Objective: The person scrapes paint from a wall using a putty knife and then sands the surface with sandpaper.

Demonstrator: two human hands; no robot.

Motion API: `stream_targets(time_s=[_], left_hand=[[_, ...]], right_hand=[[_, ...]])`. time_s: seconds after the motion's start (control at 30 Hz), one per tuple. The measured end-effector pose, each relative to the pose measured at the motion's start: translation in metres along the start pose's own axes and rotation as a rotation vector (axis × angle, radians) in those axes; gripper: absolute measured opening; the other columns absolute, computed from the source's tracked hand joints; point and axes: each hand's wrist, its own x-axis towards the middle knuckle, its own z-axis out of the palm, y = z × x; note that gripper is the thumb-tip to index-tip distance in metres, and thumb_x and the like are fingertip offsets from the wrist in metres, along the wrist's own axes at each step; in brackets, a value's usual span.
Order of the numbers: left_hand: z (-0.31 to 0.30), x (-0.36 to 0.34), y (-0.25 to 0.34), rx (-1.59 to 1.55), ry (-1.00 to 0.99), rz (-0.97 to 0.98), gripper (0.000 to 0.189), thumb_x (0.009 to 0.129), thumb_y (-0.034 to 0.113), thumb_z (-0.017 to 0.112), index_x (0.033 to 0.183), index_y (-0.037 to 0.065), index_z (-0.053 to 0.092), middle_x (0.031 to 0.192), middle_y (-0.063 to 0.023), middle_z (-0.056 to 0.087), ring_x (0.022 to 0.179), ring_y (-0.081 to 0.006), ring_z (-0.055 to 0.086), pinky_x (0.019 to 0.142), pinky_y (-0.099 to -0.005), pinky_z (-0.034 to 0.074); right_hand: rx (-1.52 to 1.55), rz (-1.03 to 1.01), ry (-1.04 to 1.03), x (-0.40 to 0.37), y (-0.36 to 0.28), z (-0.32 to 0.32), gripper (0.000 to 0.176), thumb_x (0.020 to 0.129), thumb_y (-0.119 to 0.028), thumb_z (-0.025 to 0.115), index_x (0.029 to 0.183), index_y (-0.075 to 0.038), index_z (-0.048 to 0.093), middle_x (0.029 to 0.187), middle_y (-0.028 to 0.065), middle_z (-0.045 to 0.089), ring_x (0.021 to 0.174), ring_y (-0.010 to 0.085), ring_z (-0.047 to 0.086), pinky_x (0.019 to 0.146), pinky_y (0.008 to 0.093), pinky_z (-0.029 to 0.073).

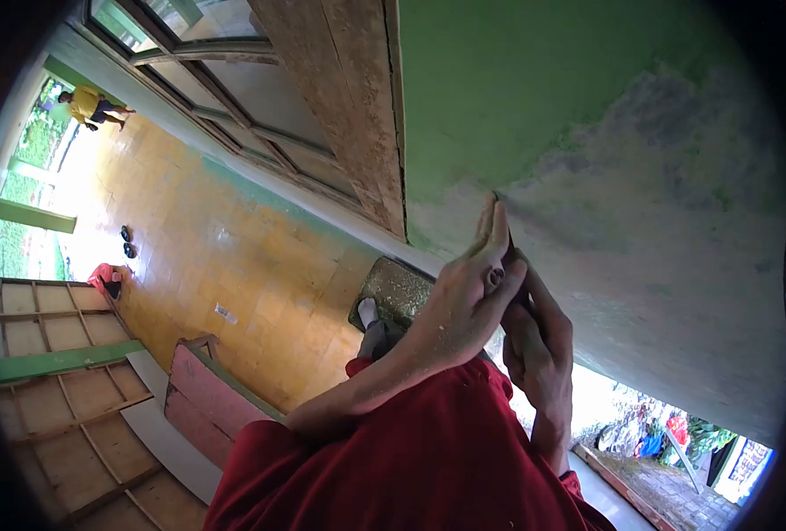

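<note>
My left hand [468, 296] is raised close to the wall, its fingers straight and pressed together, pointing at the surface. A small ring-shaped or rolled end [494, 279] shows between its thumb and fingers; what it belongs to is hidden. Right beside it, my right hand [539, 341] is closed with bent fingers, touching or nearly touching the left. Anything inside it is out of sight. Pale specks dot my left forearm [393, 376]. The wall [535, 97] is green in one part, with a worn grey-white patch [641, 203] where the hands are.
A wood-framed window [260, 106] adjoins the wall. My foot [368, 311] is on a speckled dark slab [402, 288]. A pink board [207, 398], sandals [127, 242] and a red bag [105, 276] are on the yellow tiled floor [260, 292]. Another person [88, 104] is far off.
</note>
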Motion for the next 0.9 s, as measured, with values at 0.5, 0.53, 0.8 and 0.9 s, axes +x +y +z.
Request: stream_targets(time_s=[0.5,0.53,0.8,0.9], left_hand=[[0.027,-0.001,-0.014,-0.017,0.151,0.154,0.071,0.101,0.015,0.052,0.154,-0.006,0.009,0.158,-0.0323,0.019,0.145,-0.0395,0.028,0.111,-0.0379,0.036],[0.029,-0.002,-0.015,-0.018,0.164,0.146,0.071,0.101,0.015,0.052,0.154,-0.006,0.009,0.158,-0.0323,0.019,0.145,-0.0395,0.028,0.111,-0.0379,0.036],[0.036,0.003,-0.006,0.018,0.227,0.145,0.070,0.099,0.010,0.052,0.152,-0.011,0.011,0.154,-0.0404,0.012,0.143,-0.0500,0.021,0.111,-0.0453,0.037],[0.040,0.005,-0.005,0.108,0.259,0.195,0.069,0.099,0.010,0.052,0.151,-0.012,0.011,0.154,-0.0407,0.014,0.143,-0.0503,0.021,0.111,-0.0444,0.037]], right_hand=[[0.073,-0.033,-0.146,0.016,0.006,-0.019,0.065,0.087,0.000,0.039,0.152,-0.001,0.036,0.075,0.0002,0.054,0.047,0.0051,0.041,0.043,0.0212,0.033],[0.139,-0.003,-0.180,0.017,0.007,-0.021,0.067,0.086,-0.001,0.038,0.153,-0.002,0.034,0.074,0.0005,0.054,0.045,0.0054,0.042,0.043,0.0213,0.033],[0.098,-0.003,-0.190,0.020,0.002,-0.021,0.066,0.088,-0.001,0.036,0.154,-0.003,0.030,0.079,0.0033,0.060,0.048,0.0042,0.041,0.044,0.0204,0.033],[0.097,0.015,-0.227,0.027,0.000,-0.027,0.064,0.091,-0.003,0.037,0.154,-0.003,0.030,0.079,0.0028,0.058,0.049,0.0044,0.041,0.044,0.0206,0.033]])
